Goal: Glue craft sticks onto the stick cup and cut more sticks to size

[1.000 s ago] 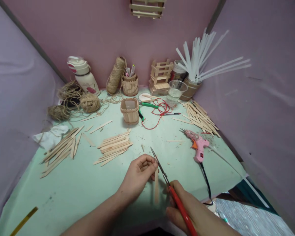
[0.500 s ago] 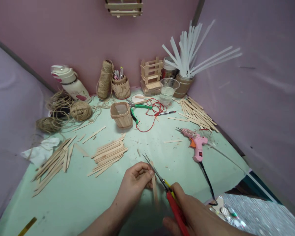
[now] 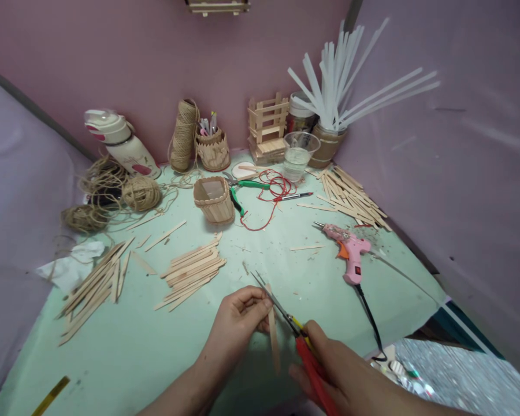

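Note:
My left hand [image 3: 245,315] pinches a flat wooden stick [image 3: 273,335] near its upper end, low in the middle of the view. My right hand [image 3: 333,364] is closed round the red and yellow handles of a pair of scissors [image 3: 288,318]. The slightly parted blades point up and left and cross the stick close to my left fingertips. Beyond my hands lies a row of wooden sticks [image 3: 193,271], and behind it stands a small stick-covered box [image 3: 214,202]. A pink glue gun [image 3: 351,251] lies to the right of the scissors.
More sticks lie at the left [image 3: 95,283] and right [image 3: 351,196]. Twine balls [image 3: 141,193], a bottle [image 3: 130,150], green-handled pliers [image 3: 253,185], red cord [image 3: 277,185], a plastic cup [image 3: 297,162] and a jar of white glue sticks [image 3: 327,144] stand or lie farther back.
The view has shifted slightly, so the objects at the back appear a little higher. Both hands keep their hold, with the stick and scissors in nearly the same position.

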